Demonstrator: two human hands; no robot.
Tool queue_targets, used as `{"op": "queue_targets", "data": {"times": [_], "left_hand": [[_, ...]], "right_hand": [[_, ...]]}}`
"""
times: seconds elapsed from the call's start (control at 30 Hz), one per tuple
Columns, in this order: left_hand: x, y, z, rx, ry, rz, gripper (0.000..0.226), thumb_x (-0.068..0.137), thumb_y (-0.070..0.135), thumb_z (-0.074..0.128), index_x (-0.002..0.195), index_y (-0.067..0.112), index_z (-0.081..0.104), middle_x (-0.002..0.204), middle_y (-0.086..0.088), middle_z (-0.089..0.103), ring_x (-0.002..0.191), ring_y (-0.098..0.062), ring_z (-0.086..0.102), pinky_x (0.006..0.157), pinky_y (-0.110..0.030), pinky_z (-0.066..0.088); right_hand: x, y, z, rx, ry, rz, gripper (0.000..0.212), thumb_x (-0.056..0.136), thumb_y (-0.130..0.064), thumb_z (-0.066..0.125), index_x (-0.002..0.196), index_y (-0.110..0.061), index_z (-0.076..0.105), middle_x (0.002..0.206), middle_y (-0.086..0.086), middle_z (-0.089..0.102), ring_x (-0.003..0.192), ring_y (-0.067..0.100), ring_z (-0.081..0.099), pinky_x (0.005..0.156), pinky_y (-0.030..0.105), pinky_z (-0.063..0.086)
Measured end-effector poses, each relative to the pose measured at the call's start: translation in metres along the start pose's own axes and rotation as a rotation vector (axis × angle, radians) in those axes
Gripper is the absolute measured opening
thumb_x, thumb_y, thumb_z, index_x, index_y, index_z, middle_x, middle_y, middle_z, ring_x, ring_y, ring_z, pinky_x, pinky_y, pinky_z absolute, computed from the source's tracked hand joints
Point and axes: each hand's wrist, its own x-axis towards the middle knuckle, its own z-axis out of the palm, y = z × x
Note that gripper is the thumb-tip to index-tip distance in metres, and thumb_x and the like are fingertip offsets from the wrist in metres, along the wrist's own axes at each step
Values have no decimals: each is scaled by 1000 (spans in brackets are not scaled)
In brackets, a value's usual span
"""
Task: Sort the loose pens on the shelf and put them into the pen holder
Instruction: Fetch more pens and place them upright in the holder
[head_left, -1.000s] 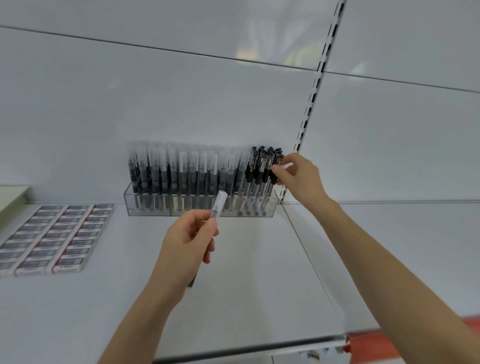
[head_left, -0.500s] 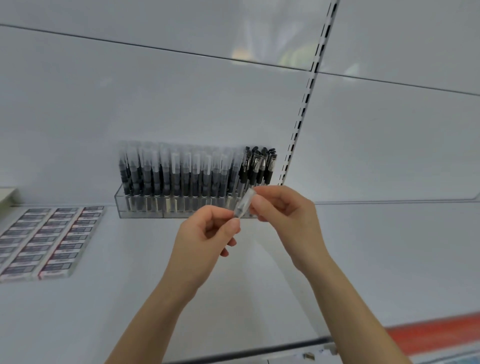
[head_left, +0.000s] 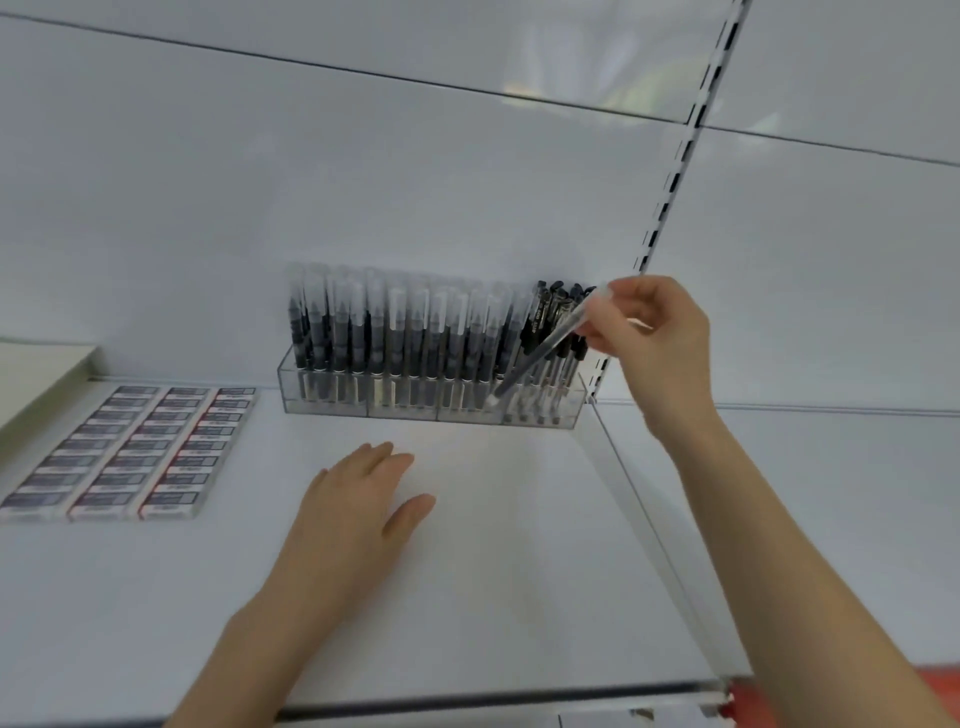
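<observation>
Change from half a second before: both grips had held the pen in front of the pen holder. Now it had left my left grip, and only my right grip had it. The left grip had dropped to the shelf in front of the pen holder and lay released, palm down, fingers straight, thumb spread rightward.

Right grip: raised at the pen holder's right end, level with the tops of the black pens standing there, forearm running back toward me. Thumb and fingertips pinched the pen's upper end.

Pen: clear barrel, dark inside, pale at the lower tip. Long axis slanted. The upper end was at my fingers above the holder's right end. The lower tip pointed down and leftward at the holder's front wall, near the divider before the rightmost compartment. Whether the tip was inside a compartment or in front of the wall, I could not tell.

Left of the pen holder: flat rows of small labelled boxes on the shelf.
</observation>
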Motion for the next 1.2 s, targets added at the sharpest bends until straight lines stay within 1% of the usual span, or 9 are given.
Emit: {"op": "queue_targets", "data": {"times": [0.07,0.13,0.2,0.27,0.33,0.53,0.67,0.83,1.2], "left_hand": [[-2,-8,4,168,-133,-52,76,79,68,22,140,24,35,154,0,22,144,-17,13,114,-41,13],[-2,-10,7,244,-205,-66,76,80,70,15,141,28,28,156,2,13,145,-18,5,115,-43,10],[-3,-10,8,251,-182,-53,98,59,71,-4,140,28,31,156,1,16,145,-20,7,114,-44,11],[-4,-12,9,244,-157,-53,105,51,67,-8,139,28,34,155,1,19,144,-21,9,114,-44,11],[-4,-14,11,223,-136,-48,104,52,66,-7,138,28,36,154,1,21,144,-21,11,114,-44,10],[-3,-20,17,174,-60,-22,96,59,67,3,131,22,48,149,-5,33,141,-26,21,112,-49,15],[-3,-19,17,208,-89,-39,100,55,67,-4,135,28,41,153,0,25,143,-21,14,114,-44,11],[-2,-19,16,245,-106,-47,102,52,67,-8,137,32,35,154,4,19,144,-17,9,115,-41,9],[-3,-20,18,216,-80,-40,101,55,67,-4,136,27,41,153,0,25,144,-21,13,114,-45,11]], "right_hand": [[13,-1,2,-95,22,-58,14,80,-21,67,84,-28,55,88,7,67,78,23,69,78,45,56],[24,-3,8,-164,18,-107,16,80,-23,65,83,-33,53,94,7,66,83,26,68,80,47,54],[31,-3,15,-197,-9,-146,16,82,-20,63,85,-31,51,97,7,64,85,25,67,80,45,55],[34,-1,22,-236,-41,-168,13,84,-19,62,89,-26,52,91,0,63,84,22,66,80,43,55],[35,2,26,-279,-70,-178,12,85,-19,61,94,-20,53,84,-9,58,80,19,65,79,43,55],[37,1,33,-279,-106,-180,12,89,-20,58,99,-19,53,80,-10,57,71,18,65,73,45,57],[38,1,37,-318,-125,-199,17,90,-19,57,106,-15,55,80,-12,56,68,13,64,76,41,56],[39,3,40,-318,-121,-200,18,89,-18,56,106,-14,55,83,-9,58,77,25,68,78,45,55],[36,5,39,-347,-156,-208,19,91,-17,55,109,-11,55,83,-6,58,78,27,67,77,41,56]]}}
